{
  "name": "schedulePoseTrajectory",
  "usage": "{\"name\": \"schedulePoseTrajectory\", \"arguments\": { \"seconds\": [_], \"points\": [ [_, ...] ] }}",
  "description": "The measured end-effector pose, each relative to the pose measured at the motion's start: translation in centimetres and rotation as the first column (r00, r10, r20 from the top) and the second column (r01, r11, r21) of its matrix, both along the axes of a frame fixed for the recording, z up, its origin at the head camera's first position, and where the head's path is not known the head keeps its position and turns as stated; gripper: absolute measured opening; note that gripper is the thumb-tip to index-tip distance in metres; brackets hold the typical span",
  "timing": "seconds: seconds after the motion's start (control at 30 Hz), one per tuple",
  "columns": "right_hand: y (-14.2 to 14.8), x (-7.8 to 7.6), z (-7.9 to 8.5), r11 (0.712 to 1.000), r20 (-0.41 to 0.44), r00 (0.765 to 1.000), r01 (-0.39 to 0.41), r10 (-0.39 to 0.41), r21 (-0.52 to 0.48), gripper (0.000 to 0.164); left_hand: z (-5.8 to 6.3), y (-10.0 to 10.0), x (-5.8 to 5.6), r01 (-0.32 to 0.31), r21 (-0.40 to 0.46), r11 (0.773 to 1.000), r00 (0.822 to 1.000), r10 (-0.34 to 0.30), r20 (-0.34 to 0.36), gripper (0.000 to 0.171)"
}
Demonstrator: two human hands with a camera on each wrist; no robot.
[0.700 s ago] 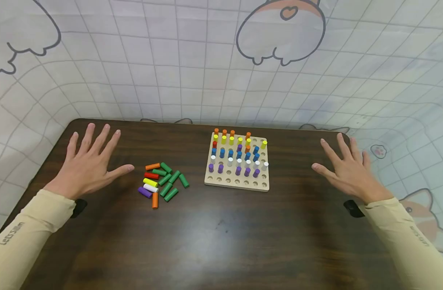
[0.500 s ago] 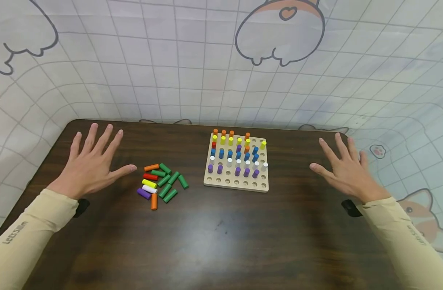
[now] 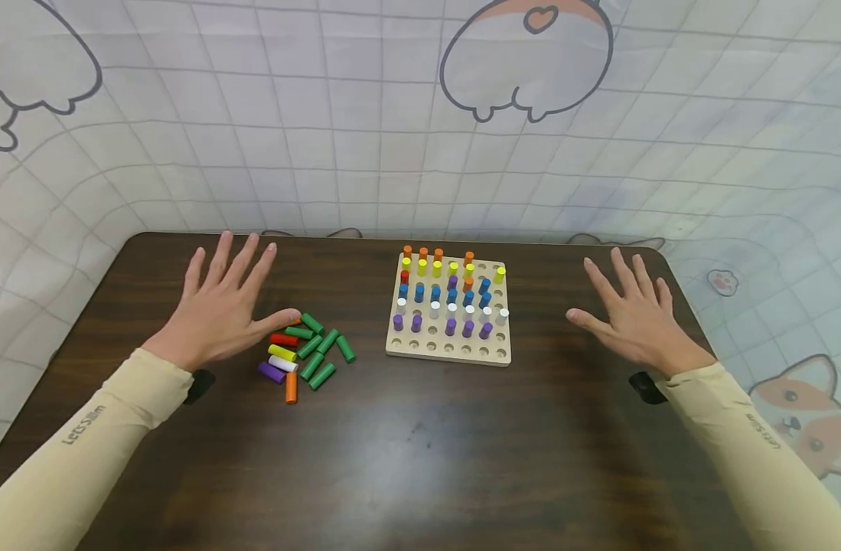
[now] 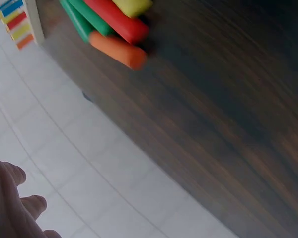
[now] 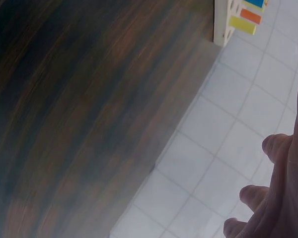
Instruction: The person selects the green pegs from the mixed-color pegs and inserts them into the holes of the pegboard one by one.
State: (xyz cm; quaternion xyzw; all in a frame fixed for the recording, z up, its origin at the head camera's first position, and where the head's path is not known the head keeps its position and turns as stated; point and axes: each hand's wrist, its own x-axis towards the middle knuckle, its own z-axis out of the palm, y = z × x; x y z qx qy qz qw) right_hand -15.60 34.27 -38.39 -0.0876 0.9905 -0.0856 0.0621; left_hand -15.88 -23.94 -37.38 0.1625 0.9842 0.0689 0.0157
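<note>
1. While standing pegs (image 3: 451,296) are filling much of the pegboard (image 3: 441,339), loose pegs (image 3: 312,366) are lying left of it on the desk (image 3: 420,428).
2. Left hand (image 3: 220,314): hovering empty, fingers spread, thumb partly hiding an orange peg (image 4: 120,51) in head view.
3. Right hand (image 3: 634,325): hovering empty, spread, right of the pegboard.
4. Likely risk: left thumb, dipping low, rolling loose pegs apart.

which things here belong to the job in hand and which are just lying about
Likely part of the job:
pegboard
standing pegs in its holes
loose pegs near the left hand

Apparently just surroundings:
dark table
patterned backdrop
black wrist devices
</note>
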Motion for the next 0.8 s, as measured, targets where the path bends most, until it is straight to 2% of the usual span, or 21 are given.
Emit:
{"name": "schedulePoseTrajectory", "arguments": {
  "seconds": [0.3, 0.5, 0.8],
  "points": [
    [-1.4, -1.1, -1.0, 0.999, 0.005, 0.999, -0.034, 0.034, -0.012, 0.093, -0.7, 3.3, -0.7, 0.048, -0.014, 0.999, 0.999, -0.048, -0.001, 0.102],
    [-2.7, -1.6, -1.6, 0.999, -0.005, 0.999, -0.054, 0.054, -0.004, 0.095, -1.8, 5.2, -1.1, 0.103, -0.033, 0.994, 0.995, -0.103, -0.01, 0.103],
    [-4.5, -2.1, -3.1, 0.996, 0.035, 0.995, -0.092, 0.092, 0.018, 0.097, -3.2, 7.5, -1.6, 0.132, -0.058, 0.99, 0.991, -0.133, -0.018, 0.105]
  ]
}}
